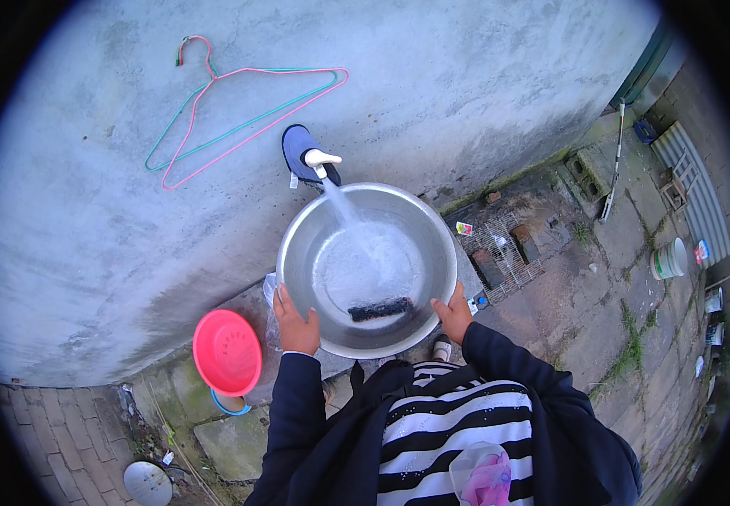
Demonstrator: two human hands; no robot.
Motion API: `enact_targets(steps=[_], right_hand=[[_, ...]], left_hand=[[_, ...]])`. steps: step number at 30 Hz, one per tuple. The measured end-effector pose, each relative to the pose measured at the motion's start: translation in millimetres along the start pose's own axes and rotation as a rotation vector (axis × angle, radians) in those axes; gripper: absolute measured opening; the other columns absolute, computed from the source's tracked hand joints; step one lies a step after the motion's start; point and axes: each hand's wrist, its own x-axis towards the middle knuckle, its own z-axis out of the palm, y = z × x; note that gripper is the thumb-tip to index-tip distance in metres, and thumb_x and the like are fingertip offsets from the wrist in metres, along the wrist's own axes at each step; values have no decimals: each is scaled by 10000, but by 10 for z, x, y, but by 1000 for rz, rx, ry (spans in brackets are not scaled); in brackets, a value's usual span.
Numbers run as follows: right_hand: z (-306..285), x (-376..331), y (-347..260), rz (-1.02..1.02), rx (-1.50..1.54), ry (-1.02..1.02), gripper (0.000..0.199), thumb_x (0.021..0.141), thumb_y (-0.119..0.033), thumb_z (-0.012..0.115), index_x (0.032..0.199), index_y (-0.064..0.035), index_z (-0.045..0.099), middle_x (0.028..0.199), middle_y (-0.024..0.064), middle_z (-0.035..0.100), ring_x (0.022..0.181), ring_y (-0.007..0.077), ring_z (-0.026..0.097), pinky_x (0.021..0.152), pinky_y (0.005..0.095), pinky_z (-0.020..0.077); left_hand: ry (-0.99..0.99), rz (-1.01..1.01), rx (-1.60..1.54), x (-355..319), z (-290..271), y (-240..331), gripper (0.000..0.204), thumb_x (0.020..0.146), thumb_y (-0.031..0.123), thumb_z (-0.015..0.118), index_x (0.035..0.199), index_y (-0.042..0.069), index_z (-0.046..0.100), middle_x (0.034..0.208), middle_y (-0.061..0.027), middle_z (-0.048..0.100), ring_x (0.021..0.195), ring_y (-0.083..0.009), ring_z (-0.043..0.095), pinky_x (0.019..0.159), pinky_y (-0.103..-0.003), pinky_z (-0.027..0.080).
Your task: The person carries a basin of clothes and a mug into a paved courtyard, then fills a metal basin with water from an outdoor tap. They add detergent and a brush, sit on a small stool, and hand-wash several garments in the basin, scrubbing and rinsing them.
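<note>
Now, basin: my big steel basin (302,253) sits under the tap (321,158) on a concrete ledge (243,299) against the grey wall (87,211).
Left hand: my left hand (297,321) is wrapped over the basin's near left rim, fingers closed on the edge.
Right hand: my right hand (453,314) grips the near right rim the same way, thumb on top.
Water: a stream (341,207) runs from the white spout into the basin and spreads across the bottom.
Brush: a dark scrubbing brush (379,309) lies inside, at the near side of the basin floor, between my hands.
Beside the ledge: a pink plastic bowl (227,352) leans at its left end (something blue with a rim peeks from behind it).
Wall: two wire hangers (243,118), pink and green, hang above the tap.
Ground: a wire cage (500,253) rests to the right of the basin.
</note>
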Motion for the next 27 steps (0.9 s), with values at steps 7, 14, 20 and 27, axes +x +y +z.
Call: enact_targets(steps=[7, 14, 20, 27], right_hand=[[0, 0, -15, 9, 38, -10, 405, 879, -67, 547, 1213, -1, 328, 1078, 177, 572, 987, 230, 569, 854, 354, 458], [7, 4, 5, -38, 24, 24, 392, 860, -87, 574, 1164, 15, 348, 1034, 236, 609, 971, 320, 617, 836, 392, 474], [7, 13, 51, -37, 11, 20, 388, 863, -102, 575, 1156, 15, 349, 1029, 241, 609, 969, 331, 619, 830, 396, 475], [5, 16, 49, -16, 15, 14, 393, 863, -104, 575, 1161, 9, 345, 1023, 244, 611, 960, 340, 623, 827, 401, 477]], left_hand=[[7, 11, 2, -1, 0, -9, 792, 784, 95, 605, 1438, -33, 176, 1458, -302, 184, 1343, -421, 261, 1094, -404, 270], [4, 15, -12, -2, -10, -6, 790, 784, 92, 603, 1436, -38, 176, 1458, -302, 186, 1349, -418, 252, 1099, -402, 263], [1, 16, -21, 1, 11, -28, 786, 784, 90, 596, 1434, -45, 177, 1458, -306, 184, 1349, -422, 249, 1102, -403, 257], [12, 27, -15, 2, 14, -29, 787, 782, 87, 594, 1436, -44, 175, 1458, -308, 182, 1347, -425, 251, 1100, -404, 260]])
